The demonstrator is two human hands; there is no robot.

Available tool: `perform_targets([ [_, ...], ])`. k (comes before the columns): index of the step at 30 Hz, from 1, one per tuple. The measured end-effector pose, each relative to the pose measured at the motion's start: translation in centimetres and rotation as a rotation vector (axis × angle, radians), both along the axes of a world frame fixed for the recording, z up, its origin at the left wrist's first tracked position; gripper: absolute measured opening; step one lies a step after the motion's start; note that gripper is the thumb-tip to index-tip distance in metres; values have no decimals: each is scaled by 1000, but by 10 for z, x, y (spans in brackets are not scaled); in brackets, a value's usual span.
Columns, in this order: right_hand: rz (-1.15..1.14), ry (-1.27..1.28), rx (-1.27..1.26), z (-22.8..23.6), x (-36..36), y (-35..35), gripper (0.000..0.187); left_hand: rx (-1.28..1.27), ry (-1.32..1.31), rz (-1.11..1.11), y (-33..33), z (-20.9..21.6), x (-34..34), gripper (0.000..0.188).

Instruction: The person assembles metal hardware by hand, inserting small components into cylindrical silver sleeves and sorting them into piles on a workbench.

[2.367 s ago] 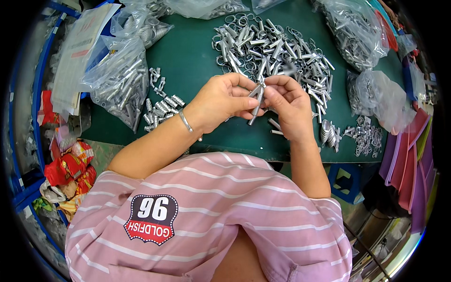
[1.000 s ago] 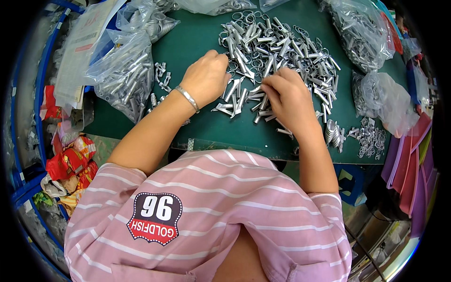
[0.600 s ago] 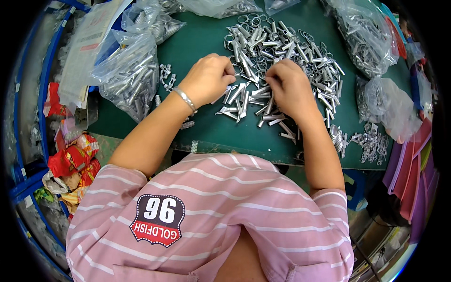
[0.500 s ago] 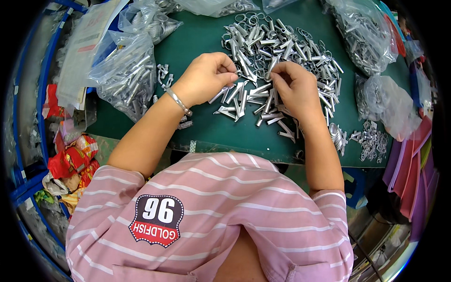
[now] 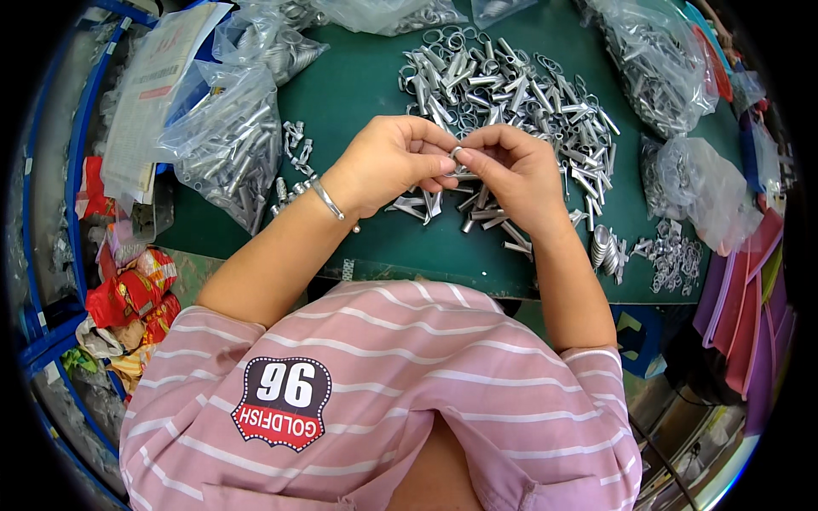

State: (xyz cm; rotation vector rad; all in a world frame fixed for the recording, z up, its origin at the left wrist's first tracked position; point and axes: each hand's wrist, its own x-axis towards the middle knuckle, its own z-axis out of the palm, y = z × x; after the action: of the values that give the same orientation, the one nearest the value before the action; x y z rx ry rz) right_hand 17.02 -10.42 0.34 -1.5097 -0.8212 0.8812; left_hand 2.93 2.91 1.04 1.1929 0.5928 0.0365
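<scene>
Ring of silvery metal (image 5: 457, 153) sits pinched between the thumbs and fingers of your left hand (image 5: 390, 163) and right hand (image 5: 521, 177), just above the near side of a loose pile of metal tubes and rings (image 5: 532, 98). Both grips look closed on that one ring; whether another part is joined to it is hidden by your fingers.

Judging by the broad, tangled pile, plenty remains to handle. Smaller groups lie apart: ribbed fittings (image 5: 290, 192) by your left wrist, and stacked rings (image 5: 605, 249) and small clips (image 5: 669, 258) to your right. Which of these are finished, you cannot tell from this view.

Bare green bench (image 5: 383, 243) lies between your hands and the front edge, with another open strip left of the pile. Your right forearm has little room, with the stacked rings just beside it; a filled clear bag (image 5: 226, 140) bounds the left.
</scene>
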Motion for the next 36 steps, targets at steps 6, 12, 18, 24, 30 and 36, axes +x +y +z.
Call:
perform_targets([
  [6, -126, 521, 232, -5, 31, -5, 12, -49, -15, 142, 19, 3, -9, 23],
  [12, 89, 695, 134, 2, 50, -1, 10, -211, -103, 387, 32, -7, -17, 13],
  [18, 192, -941, -272, -4, 13, 11, 18, 1209, 110, -16, 23, -16, 5, 10],
  [24, 121, -658, -315, 3, 22, 7, 16, 1368, 242, -184, 13, -22, 16, 12],
  [30, -44, -268, -225, 1, 43, -5, 19, 1211, 168, -129, 16, -13, 6, 9],
  [36, -37, 211, -196, 7, 36, -2, 16, -316, -57, 64, 13, -5, -1, 16],
])
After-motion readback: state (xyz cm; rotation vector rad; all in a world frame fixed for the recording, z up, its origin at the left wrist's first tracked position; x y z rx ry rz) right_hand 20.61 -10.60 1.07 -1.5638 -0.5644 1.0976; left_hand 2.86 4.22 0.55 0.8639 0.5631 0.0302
